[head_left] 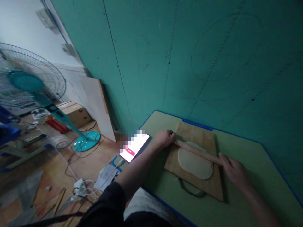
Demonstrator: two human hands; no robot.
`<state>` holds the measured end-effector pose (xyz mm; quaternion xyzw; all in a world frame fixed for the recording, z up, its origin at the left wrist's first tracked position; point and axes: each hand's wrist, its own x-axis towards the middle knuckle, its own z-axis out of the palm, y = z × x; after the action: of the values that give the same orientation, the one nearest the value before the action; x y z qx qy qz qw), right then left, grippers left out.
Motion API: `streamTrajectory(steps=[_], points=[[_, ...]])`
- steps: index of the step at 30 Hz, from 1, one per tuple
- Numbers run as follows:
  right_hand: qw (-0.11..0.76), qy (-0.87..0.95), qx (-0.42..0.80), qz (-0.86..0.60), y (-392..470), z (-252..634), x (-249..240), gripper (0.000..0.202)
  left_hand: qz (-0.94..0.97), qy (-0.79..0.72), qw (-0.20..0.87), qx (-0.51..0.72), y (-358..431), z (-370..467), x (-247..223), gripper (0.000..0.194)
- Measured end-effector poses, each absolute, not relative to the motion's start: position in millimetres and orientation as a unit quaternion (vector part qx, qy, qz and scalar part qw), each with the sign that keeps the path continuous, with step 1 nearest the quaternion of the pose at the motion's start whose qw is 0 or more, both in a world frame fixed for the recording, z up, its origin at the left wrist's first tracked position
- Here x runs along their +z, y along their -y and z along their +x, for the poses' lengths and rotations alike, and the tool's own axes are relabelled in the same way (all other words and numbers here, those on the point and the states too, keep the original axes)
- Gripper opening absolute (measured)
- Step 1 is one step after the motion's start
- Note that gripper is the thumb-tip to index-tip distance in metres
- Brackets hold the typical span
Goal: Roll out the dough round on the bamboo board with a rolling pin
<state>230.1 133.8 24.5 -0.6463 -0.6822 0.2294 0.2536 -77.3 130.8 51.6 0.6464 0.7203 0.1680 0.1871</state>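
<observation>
Under rolling pin (199, 152) | dough (195, 164) partly hidden | left fingertips unclear

We see a dough (195, 167), pale and flattened to a thin sheet, with a rounded, longish shape and an edge that is mostly smooth. It lies flat on a wooden board (201, 130), quite near to the board's right side. We see also a rolling pin (198, 152), which is slim, straight and of light brown wood. It is held at both ends and lies slanting across the far part of the dough, with its right end nearer to us.
</observation>
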Motion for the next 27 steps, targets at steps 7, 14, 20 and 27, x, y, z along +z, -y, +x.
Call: streamTrajectory(steps=[7, 14, 20, 27], points=[[0.226, 0.679, 0.228, -0.66, -132, 227, 31, 0.043, 0.656, -0.709, 0.204, 0.158, -133, -79, 55, 0.037], [0.219, 0.682, 0.218, -0.663, -130, 222, 36, 0.041, 0.66, -0.706, 0.204, 0.157, -132, -80, 55, 0.035], [0.234, 0.676, 0.222, -0.662, -128, 220, 35, 0.041, 0.667, -0.706, 0.187, 0.148, -131, -80, 55, 0.037], [0.199, 0.698, 0.224, -0.65, -129, 227, 32, 0.043, 0.669, -0.716, 0.16, 0.122, -125, -79, 64, 0.037]])
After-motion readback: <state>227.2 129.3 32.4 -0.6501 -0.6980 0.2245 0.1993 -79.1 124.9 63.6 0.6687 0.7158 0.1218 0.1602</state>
